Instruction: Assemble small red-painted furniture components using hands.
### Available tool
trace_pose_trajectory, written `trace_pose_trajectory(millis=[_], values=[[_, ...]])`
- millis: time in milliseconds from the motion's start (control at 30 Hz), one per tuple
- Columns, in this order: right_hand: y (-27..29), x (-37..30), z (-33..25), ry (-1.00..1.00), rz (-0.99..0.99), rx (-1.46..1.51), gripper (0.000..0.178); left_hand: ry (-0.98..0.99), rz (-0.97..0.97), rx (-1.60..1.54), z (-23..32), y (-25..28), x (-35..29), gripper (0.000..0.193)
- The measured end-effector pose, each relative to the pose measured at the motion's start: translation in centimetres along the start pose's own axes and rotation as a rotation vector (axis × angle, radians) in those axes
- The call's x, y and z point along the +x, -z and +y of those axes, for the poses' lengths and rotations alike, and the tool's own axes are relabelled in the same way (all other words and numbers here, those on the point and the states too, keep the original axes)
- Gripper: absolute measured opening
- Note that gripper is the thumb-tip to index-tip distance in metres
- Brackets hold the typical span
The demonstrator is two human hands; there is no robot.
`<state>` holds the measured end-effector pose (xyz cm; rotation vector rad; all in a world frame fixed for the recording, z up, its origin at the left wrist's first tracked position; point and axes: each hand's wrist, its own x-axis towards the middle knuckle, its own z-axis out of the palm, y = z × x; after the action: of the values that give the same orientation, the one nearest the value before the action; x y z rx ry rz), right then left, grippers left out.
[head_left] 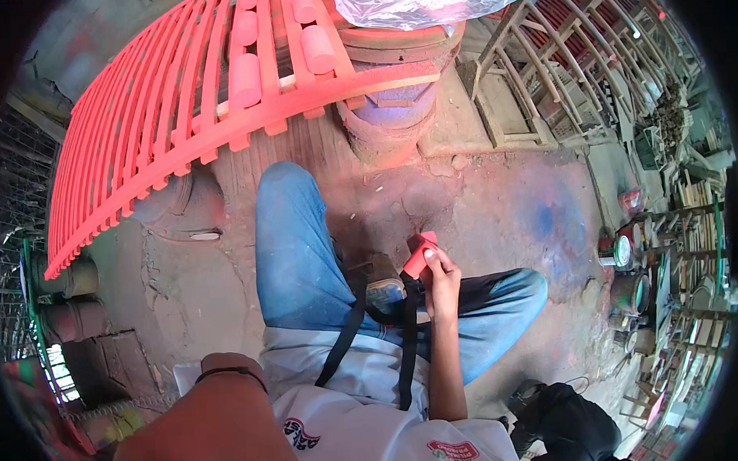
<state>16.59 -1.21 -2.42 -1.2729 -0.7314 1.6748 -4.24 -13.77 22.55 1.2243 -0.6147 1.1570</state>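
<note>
My right hand (441, 283) is closed around a small red block (420, 257), with the thumb lying on its face. It is held over my lap, between my bent knees. My left wrist, with a dark bracelet, is raised close at the lower left. Only a sliver of my left hand (230, 360) shows past the bracelet, and its fingers are hidden. Ahead on the left stands a large red slatted wooden frame (157, 104). Several red cylinders (318, 49) lie across its slats.
A paint-stained drum (388, 120) with clear plastic sheeting (434, 2) on top stands ahead. Bare wooden frames (514, 83) are at the back right. Paint cans (615, 252) line the right side. A black bag-like bundle (567, 427) sits at the lower right.
</note>
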Motion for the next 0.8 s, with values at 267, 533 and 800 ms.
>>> trace_pose_trajectory(millis=[267, 533, 800], values=[[-0.4, -0.2, 0.3, 0.018, -0.011, 0.011, 0.027, -0.223, -0.015, -0.128, 0.4, -0.1, -1.5, 0.033], [-0.5, -0.4, 0.0, 0.031, 0.0, -0.002, 0.026, -0.296, -0.217, -0.166, -1.4, 2.7, -1.8, 0.029], [-0.2, -0.5, 0.0, -0.015, -0.041, -0.065, 0.027, -0.272, -0.162, -0.197, -1.8, 3.7, -1.3, 0.03]])
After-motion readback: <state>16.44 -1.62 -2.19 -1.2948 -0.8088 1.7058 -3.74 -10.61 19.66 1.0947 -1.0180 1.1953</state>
